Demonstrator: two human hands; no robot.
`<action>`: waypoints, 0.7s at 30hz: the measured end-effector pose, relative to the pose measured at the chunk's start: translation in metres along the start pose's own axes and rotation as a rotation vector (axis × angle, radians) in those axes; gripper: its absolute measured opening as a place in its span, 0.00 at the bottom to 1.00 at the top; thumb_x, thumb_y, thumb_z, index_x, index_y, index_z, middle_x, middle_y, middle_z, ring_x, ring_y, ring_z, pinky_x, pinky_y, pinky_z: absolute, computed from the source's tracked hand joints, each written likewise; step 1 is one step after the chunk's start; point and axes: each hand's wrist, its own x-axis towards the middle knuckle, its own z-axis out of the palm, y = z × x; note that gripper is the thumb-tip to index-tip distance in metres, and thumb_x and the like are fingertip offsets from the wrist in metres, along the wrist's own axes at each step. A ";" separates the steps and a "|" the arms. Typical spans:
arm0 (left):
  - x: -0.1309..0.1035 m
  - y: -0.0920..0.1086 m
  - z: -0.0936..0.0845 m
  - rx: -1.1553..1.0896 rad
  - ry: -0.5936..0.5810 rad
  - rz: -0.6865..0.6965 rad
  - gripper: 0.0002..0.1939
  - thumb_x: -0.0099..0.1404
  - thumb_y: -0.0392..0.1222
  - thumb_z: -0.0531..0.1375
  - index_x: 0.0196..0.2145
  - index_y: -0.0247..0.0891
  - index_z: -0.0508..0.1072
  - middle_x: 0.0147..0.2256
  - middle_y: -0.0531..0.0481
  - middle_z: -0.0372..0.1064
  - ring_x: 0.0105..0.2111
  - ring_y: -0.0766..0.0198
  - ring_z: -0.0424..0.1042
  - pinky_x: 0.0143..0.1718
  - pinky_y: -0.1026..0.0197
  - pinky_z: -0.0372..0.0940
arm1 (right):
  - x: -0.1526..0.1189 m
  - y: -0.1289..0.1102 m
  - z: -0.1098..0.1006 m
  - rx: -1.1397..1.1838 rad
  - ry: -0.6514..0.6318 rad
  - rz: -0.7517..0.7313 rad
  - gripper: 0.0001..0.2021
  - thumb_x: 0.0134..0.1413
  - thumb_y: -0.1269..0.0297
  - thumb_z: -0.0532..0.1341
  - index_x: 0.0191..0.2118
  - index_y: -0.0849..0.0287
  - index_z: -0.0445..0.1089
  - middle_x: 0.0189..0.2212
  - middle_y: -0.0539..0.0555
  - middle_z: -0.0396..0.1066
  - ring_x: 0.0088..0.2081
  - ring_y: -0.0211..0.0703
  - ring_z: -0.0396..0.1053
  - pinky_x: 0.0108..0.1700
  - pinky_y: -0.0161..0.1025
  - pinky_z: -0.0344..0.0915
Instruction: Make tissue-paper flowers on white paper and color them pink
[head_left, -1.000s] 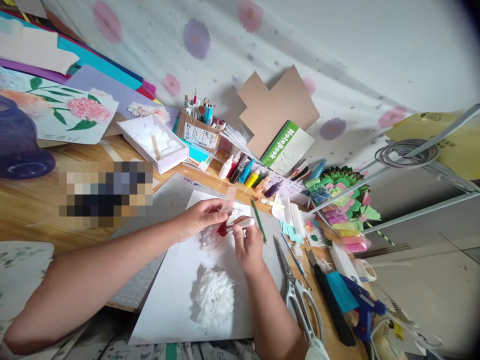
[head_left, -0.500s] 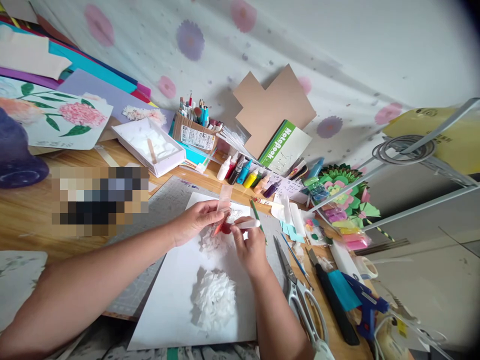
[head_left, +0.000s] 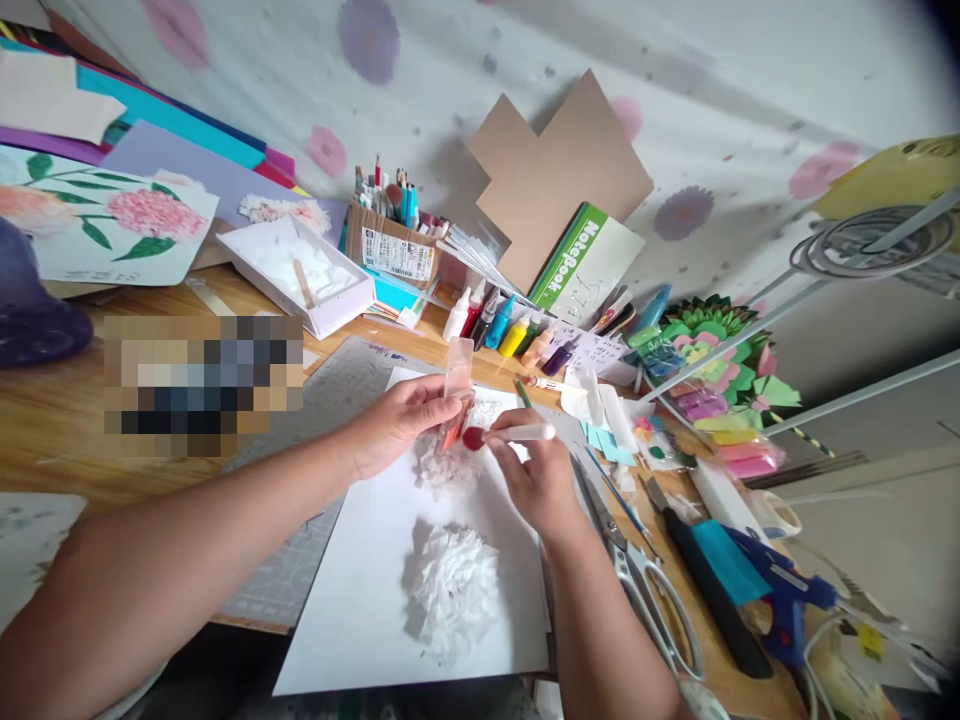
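My left hand point(head_left: 401, 425) is closed on a small compact of red-orange powder, its clear lid point(head_left: 459, 366) raised. Opposite it, my right hand point(head_left: 541, 482) pinches a makeup brush point(head_left: 525, 432) by its white handle. The brush's red bristles are close beside the compact; whether they touch it I cannot tell. Below the compact a pale pinkish ruffled flower point(head_left: 444, 474) lies on a white paper sheet point(head_left: 349, 625). Nearer to me on the sheet is a fuller white ruffled flower point(head_left: 455, 595). Another white ruffled piece point(head_left: 489, 410) shows partly behind the brush.
Scissors point(head_left: 664, 615), a black-handled knife point(head_left: 712, 585) and a blue glue gun point(head_left: 787, 590) lie at right. Several paint bottles point(head_left: 514, 337) stand behind the sheet. A shallow white box point(head_left: 343, 312) sits back left, near a carton of brushes point(head_left: 396, 255). A cutting mat point(head_left: 281, 555) lies beneath the sheet.
The brush has drawn back to the right from the compact, showing more of its red bristles. The compact now stands more upright in my left hand. The camera's view has shifted slightly.
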 end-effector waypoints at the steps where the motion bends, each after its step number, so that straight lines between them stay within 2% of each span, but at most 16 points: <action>1: 0.000 0.000 0.001 -0.007 0.006 -0.002 0.25 0.50 0.56 0.68 0.43 0.41 0.76 0.39 0.47 0.75 0.39 0.60 0.71 0.37 0.62 0.64 | 0.000 0.000 0.000 -0.003 0.003 0.009 0.02 0.60 0.70 0.57 0.38 0.57 0.66 0.35 0.54 0.69 0.37 0.40 0.69 0.40 0.38 0.66; 4: 0.000 0.001 0.001 -0.017 0.041 0.010 0.24 0.49 0.55 0.69 0.42 0.43 0.77 0.40 0.49 0.74 0.39 0.61 0.71 0.39 0.62 0.64 | -0.002 -0.002 0.001 -0.049 -0.027 0.082 0.01 0.60 0.68 0.58 0.36 0.57 0.65 0.34 0.53 0.70 0.35 0.40 0.69 0.38 0.38 0.65; 7: -0.001 0.002 -0.001 -0.004 0.106 0.033 0.22 0.51 0.55 0.68 0.42 0.44 0.77 0.38 0.50 0.74 0.38 0.62 0.70 0.38 0.62 0.64 | -0.003 -0.003 0.005 -0.074 -0.053 0.166 0.04 0.59 0.67 0.59 0.33 0.57 0.66 0.31 0.52 0.70 0.31 0.40 0.68 0.35 0.38 0.64; 10: -0.001 0.003 -0.003 0.019 0.164 0.055 0.21 0.51 0.56 0.67 0.39 0.41 0.77 0.35 0.49 0.73 0.36 0.61 0.70 0.36 0.61 0.63 | -0.002 -0.003 0.010 -0.079 -0.149 0.130 0.05 0.59 0.65 0.59 0.32 0.57 0.67 0.30 0.52 0.70 0.33 0.41 0.68 0.37 0.39 0.64; 14: 0.000 0.003 -0.006 0.023 0.218 0.075 0.21 0.51 0.56 0.67 0.38 0.40 0.76 0.34 0.49 0.73 0.35 0.61 0.70 0.36 0.60 0.64 | -0.001 -0.002 0.011 -0.141 -0.023 0.159 0.04 0.59 0.65 0.59 0.33 0.57 0.67 0.31 0.53 0.70 0.32 0.42 0.67 0.35 0.40 0.64; 18: 0.001 0.000 -0.007 0.013 0.235 0.080 0.20 0.52 0.56 0.66 0.37 0.40 0.76 0.34 0.49 0.72 0.35 0.61 0.70 0.35 0.60 0.63 | -0.001 -0.006 0.010 -0.093 -0.172 0.077 0.05 0.59 0.66 0.59 0.31 0.56 0.68 0.29 0.52 0.70 0.33 0.43 0.67 0.36 0.41 0.65; 21: 0.001 -0.001 -0.007 0.012 0.233 0.073 0.20 0.53 0.57 0.66 0.37 0.40 0.76 0.34 0.49 0.72 0.35 0.61 0.70 0.35 0.60 0.64 | -0.001 -0.008 0.011 -0.116 -0.043 0.071 0.04 0.59 0.66 0.59 0.32 0.56 0.68 0.30 0.53 0.71 0.33 0.43 0.68 0.37 0.42 0.65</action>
